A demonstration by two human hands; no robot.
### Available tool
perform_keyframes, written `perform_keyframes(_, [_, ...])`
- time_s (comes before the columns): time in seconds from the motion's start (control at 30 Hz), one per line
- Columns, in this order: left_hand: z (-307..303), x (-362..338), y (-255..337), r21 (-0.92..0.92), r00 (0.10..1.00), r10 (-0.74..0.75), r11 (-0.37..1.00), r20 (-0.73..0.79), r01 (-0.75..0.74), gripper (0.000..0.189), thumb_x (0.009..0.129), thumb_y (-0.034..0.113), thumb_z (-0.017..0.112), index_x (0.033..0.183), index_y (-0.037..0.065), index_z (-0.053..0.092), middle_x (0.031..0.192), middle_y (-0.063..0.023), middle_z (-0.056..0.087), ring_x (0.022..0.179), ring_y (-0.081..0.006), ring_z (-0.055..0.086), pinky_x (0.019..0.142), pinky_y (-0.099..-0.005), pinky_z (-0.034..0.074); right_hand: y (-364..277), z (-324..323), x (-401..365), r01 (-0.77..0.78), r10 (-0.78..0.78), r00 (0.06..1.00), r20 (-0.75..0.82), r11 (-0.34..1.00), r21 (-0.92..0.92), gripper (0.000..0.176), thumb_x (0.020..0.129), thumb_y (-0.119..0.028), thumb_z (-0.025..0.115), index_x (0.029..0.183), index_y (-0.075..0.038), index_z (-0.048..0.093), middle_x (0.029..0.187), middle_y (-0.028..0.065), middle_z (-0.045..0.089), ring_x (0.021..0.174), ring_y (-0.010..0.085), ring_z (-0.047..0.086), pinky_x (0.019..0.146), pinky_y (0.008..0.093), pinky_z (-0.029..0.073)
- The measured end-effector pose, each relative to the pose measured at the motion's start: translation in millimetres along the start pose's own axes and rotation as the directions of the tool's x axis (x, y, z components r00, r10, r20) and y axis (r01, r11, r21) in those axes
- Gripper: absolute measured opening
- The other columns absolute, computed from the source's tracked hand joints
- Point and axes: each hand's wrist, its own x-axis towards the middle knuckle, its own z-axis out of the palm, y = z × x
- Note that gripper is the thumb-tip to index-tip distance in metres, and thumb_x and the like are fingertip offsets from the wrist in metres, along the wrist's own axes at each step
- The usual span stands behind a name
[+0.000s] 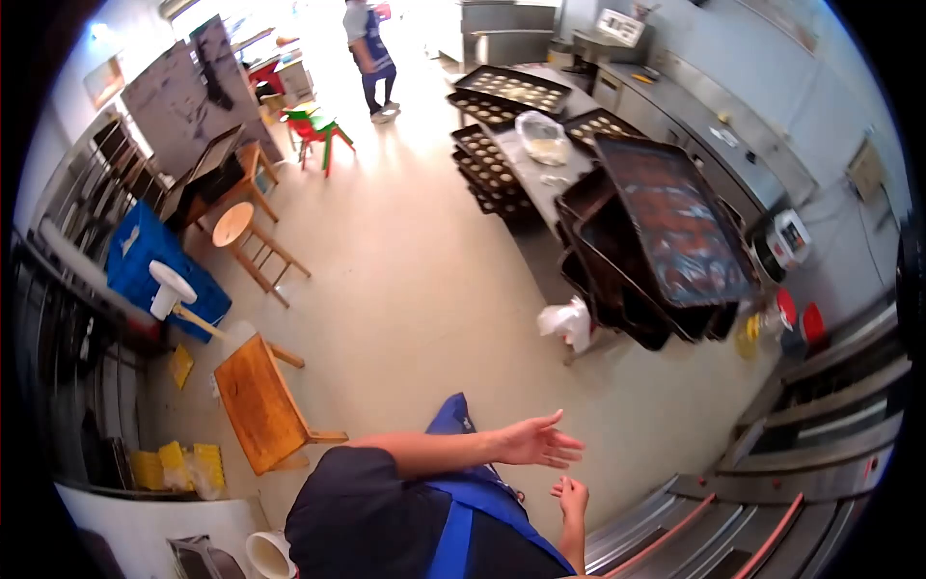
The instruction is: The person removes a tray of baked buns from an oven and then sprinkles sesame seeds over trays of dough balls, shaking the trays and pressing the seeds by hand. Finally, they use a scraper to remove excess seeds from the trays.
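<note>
My left hand [535, 442] is stretched across in front of my body, palm partly turned up and fingers spread. It holds nothing and is in the air above the floor. Just below it, my right hand [571, 495] is raised with its fingers curled in, and no object shows in it. The two hands are close together but apart. Beside my right hand is a metal oven front [694, 521] with reddish bars. My blue apron [482, 497] shows beneath my left forearm.
Dark baking trays [675, 227] are stacked on the table at right, the top one under shiny plastic. Farther back stand trays of small pale dough pieces [511, 89]. A wooden stool [262, 400] and a blue crate [159, 265] are at left. Another person [371, 53] stands at the back.
</note>
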Motion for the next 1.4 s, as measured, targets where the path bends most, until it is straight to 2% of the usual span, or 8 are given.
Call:
perform_keyframes(0.3, [-139,-307,78,0.985,0.728,0.677,0.173,-0.109,-0.014,0.051,0.103,0.041,0.059,0.139,0.006,0.061,0.153,-0.0165,0.049,0.146,-0.0284,0.040,0.119,-0.0412,0.032,38,199,39,0.553,-0.469,0.820,0.328,0.798,-0.241,0.039,0.104,-0.031,0.055,0.130,-0.003,0.065,0.125,0.0142,0.067,0.115,0.0271,0.060,0.099,0.0378,0.047])
perform_keyframes(0.43, [-201,-411,45,0.879,0.702,0.575,0.449,-0.420,0.158,0.058,0.107,0.053,0.040,0.148,0.015,0.053,0.162,-0.0171,0.034,0.154,-0.0333,0.018,0.125,-0.0466,0.008,18,211,23,0.108,-0.096,0.994,0.053,0.942,-0.317,0.039,0.103,-0.034,0.048,0.108,-0.006,0.075,0.085,0.0122,0.075,0.067,0.0304,0.068,0.063,0.0395,0.056])
perform_keyframes(0.47, [-213,-426,47,0.800,0.609,0.614,0.597,-0.502,0.058,0.059,0.107,0.055,0.034,0.149,0.018,0.053,0.165,-0.0169,0.030,0.156,-0.0353,0.012,0.125,-0.0471,0.000,21,214,41,0.210,-0.010,0.974,0.225,0.397,-0.893,0.033,0.095,-0.027,0.053,0.094,-0.004,0.077,0.082,0.0141,0.075,0.064,0.0367,0.069,0.061,0.0484,0.055])
perform_keyframes(0.53, [-256,-433,56,0.783,0.615,0.593,0.619,-0.519,0.063,0.059,0.107,0.056,0.035,0.150,0.019,0.052,0.166,-0.0178,0.026,0.155,-0.0383,0.012,0.125,-0.0467,0.000,-34,226,54,-0.219,0.039,0.925,-0.378,0.868,-0.445,0.026,0.084,-0.025,0.062,0.080,-0.004,0.076,0.074,0.0194,0.071,0.066,0.0310,0.071,0.063,0.0449,0.055])
perform_keyframes(0.8, [-286,-464,280,0.415,0.269,0.839,-0.057,-0.473,0.908,0.058,0.100,0.057,0.051,0.131,0.012,0.068,0.137,-0.0251,0.060,0.137,-0.0447,0.046,0.119,-0.0503,0.029,-336,277,210,-0.014,0.015,0.976,-0.217,1.000,0.006,0.021,0.092,-0.022,0.067,0.091,-0.003,0.076,0.075,0.0060,0.072,0.066,0.0165,0.066,0.061,0.0333,0.052])
perform_keyframes(0.93, [-265,-459,426,0.687,-0.112,0.849,0.488,-0.516,0.538,0.044,0.093,0.036,0.072,0.125,0.007,0.070,0.132,-0.0258,0.064,0.133,-0.0377,0.053,0.112,-0.0431,0.041,-431,322,325,0.206,-0.209,0.978,-0.014,0.946,0.249,0.037,0.099,-0.034,0.065,0.125,-0.009,0.070,0.113,0.0104,0.075,0.104,0.0193,0.070,0.092,0.0339,0.054])
perform_keyframes(1.23, [-219,-456,626,0.892,0.391,0.841,0.210,-0.374,0.401,0.048,0.104,0.043,0.054,0.145,0.018,0.058,0.164,-0.0244,0.027,0.154,-0.0396,0.019,0.123,-0.0463,0.021,-591,310,455,0.074,0.017,0.985,0.171,0.858,-0.509,0.039,0.094,-0.045,0.064,0.119,-0.017,0.075,0.117,0.0103,0.074,0.111,0.0299,0.069,0.097,0.0402,0.052])
perform_keyframes(1.4, [-278,-491,743,0.773,0.303,0.712,0.564,-0.633,0.290,0.058,0.104,0.053,0.046,0.140,0.009,0.060,0.151,-0.0247,0.041,0.143,-0.0369,0.037,0.118,-0.0439,0.029,-593,318,538,-0.306,0.351,0.932,-0.090,0.896,0.321,0.022,0.100,-0.024,0.062,0.105,-0.004,0.073,0.082,0.0055,0.070,0.063,0.0130,0.065,0.055,0.0286,0.053])
